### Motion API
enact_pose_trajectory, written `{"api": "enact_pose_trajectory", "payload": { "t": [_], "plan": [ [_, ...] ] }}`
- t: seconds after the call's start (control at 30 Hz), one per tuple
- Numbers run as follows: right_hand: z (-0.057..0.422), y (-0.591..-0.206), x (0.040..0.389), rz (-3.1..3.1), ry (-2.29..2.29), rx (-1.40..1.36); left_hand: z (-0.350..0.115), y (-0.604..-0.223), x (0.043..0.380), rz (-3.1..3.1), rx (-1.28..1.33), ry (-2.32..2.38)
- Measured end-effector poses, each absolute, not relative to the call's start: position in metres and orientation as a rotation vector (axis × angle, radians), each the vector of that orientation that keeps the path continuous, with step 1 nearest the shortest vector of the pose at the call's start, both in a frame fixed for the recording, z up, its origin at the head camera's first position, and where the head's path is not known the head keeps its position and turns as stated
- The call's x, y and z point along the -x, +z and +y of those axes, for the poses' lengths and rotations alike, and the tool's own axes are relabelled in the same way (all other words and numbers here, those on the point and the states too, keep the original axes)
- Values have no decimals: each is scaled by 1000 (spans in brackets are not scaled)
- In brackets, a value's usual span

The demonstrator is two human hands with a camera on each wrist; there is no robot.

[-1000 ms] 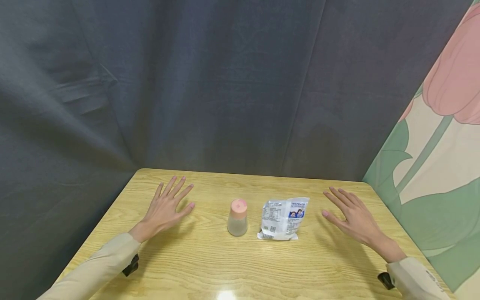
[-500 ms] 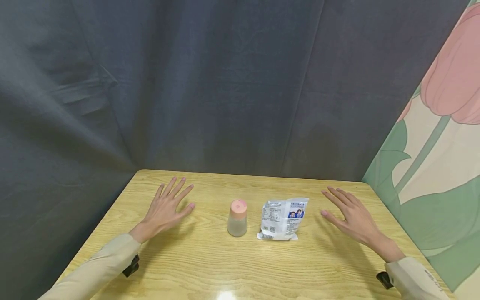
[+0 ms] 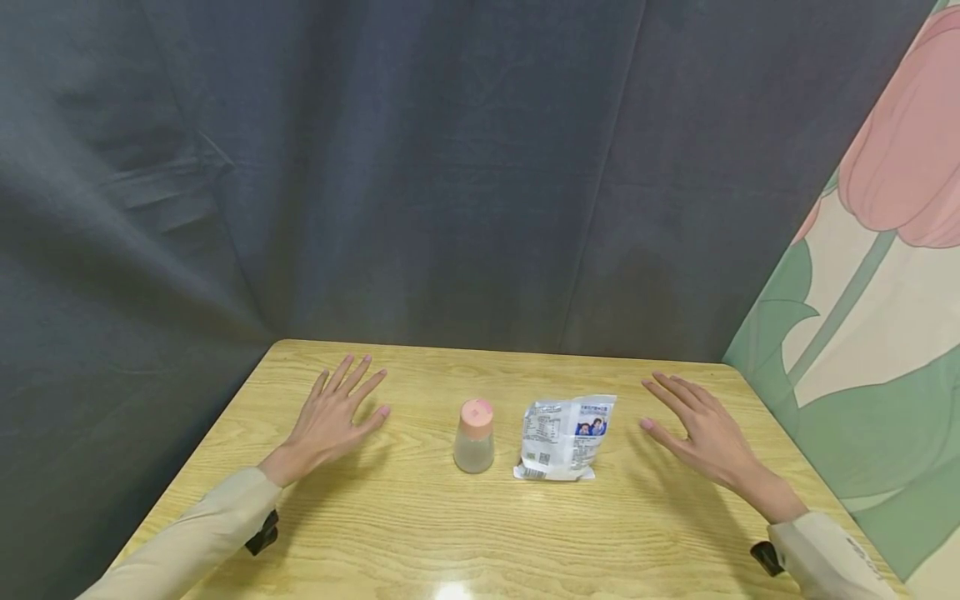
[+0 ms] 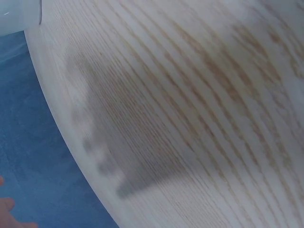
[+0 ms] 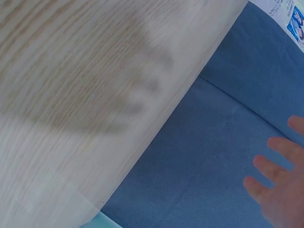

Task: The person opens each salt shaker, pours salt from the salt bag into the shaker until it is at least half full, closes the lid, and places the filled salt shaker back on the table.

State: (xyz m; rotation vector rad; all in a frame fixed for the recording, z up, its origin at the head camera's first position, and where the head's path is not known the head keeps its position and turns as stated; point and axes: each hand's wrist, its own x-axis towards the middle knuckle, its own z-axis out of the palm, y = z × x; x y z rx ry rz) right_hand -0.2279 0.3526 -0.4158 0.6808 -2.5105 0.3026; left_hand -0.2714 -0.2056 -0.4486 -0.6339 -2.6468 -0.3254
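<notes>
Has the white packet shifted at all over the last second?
No, no visible shift in any direction: in the head view the white packet keeps its place against the table and its gap from the pink-capped bottle.

The head camera looks forward and down from above the near side of the table (image 3: 427, 525), far enough back to take in the left hand (image 3: 326, 421) and right hand (image 3: 708, 437), lower left and lower right, with the dark cloth (image 3: 450, 175) across the upper half. Each wrist camera looks from close over the table, tilted so that its edge slants through the frame, the worn hand cut off lower left or lower right. All three share table and cloth; head and right wrist also share the white bag (image 3: 557, 439), upper right in the latter.
</notes>
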Motion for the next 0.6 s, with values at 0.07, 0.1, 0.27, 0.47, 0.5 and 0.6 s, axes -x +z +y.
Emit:
{"api": "enact_pose_trajectory", "payload": {
  "t": [0.07, 0.1, 0.27, 0.47, 0.5, 0.6],
  "plan": [
    [352, -416, 228, -2505, 310, -683, -205, -449, 271, -2646, 637, -331],
    [352, -417, 228, -2501, 316, -683, -205, -449, 271, -2647, 638, -332],
    [350, -416, 228, -2474, 336, -685, -205, -449, 271, -2648, 641, -342],
    [348, -414, 227, -2462, 351, -686, -205, -449, 270, -2644, 640, -350],
    [348, -413, 227, -2462, 353, -687, -205, -449, 270, -2643, 643, -354],
    [347, -412, 226, -2455, 360, -689, -205, -449, 269, -2648, 647, -359]
  ]
}}
